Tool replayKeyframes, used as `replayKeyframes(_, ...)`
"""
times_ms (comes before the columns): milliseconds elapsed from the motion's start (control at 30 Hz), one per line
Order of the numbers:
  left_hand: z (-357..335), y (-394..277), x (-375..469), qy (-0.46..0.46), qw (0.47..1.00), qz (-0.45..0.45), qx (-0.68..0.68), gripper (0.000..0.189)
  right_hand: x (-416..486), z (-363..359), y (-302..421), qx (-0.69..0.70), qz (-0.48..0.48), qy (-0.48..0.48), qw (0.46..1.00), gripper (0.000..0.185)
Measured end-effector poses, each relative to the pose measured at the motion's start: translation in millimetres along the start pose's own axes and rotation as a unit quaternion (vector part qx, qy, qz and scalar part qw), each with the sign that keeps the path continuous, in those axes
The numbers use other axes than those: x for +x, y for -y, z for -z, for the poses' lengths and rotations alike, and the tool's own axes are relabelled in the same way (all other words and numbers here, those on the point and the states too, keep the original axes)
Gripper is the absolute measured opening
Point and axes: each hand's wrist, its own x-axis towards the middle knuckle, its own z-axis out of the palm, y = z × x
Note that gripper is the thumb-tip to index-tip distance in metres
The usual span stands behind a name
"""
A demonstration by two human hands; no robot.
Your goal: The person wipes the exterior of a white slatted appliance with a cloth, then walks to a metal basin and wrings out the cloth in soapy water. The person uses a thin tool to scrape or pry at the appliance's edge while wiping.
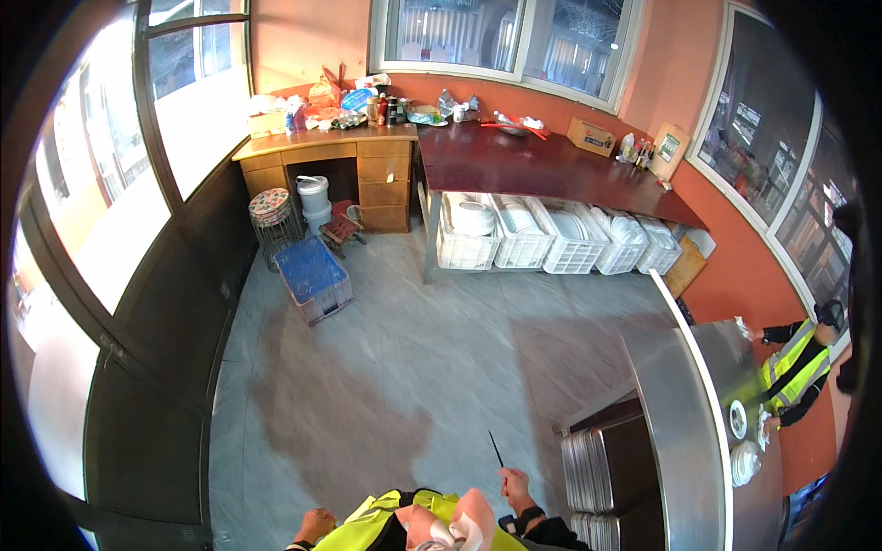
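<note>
In my right hand (515,484), low in the picture and right of my body, is a thin dark stick-like object (495,448); its free end points up and to the left. My left hand (318,523) is at the lower left beside my yellow reflective vest (368,516), with its fingers curled; whether anything is inside it I cannot tell. Neither hand touches a table. Grey tiled floor (386,330) lies before me. A pink and white cloth (448,520) hangs at my chest.
A steel counter (672,372) runs along the right, with stacked metal trays (586,472) beneath. Behind it a co-worker in a yellow vest (796,365) holds white cloths. Ahead stand a dark red table (551,165) over dish crates (468,248), a wooden desk (386,179) and a blue-topped crate (313,268).
</note>
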Motion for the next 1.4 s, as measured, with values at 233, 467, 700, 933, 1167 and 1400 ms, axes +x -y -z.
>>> replayKeyframes(233,47.2,-24.6,117.3,0.019,0.996,0.071,0.055,0.033,110.6,-150.9,149.9,0.01,0.102,0.123,0.987,0.017)
replayKeyframes(467,103.5,-45.4,290.3,0.045,0.984,-0.076,0.155,0.037,160.9,-224.9,207.1,0.051,0.082,0.042,0.994,0.015)
replayKeyframes(700,181.5,-144.8,455.8,0.077,0.946,-0.135,0.283,0.026,223.4,-198.5,282.3,0.139,0.044,-0.02,0.989,0.01)
replayKeyframes(933,208.9,-290.4,541.0,0.034,0.971,-0.106,0.211,0.019,350.3,-174.8,383.4,0.193,0.063,0.014,0.979,0.014)
replayKeyframes(1167,206.1,-411.2,573.5,0.012,0.995,-0.099,0.01,0.017,460.2,-203.4,539.2,0.199,0.143,0.103,0.964,0.012)
replayKeyframes(1400,190.4,-404.6,676.5,0.05,0.987,-0.03,0.147,0.026,578.6,-268.1,666.1,0.154,0.209,0.155,0.953,0.013)
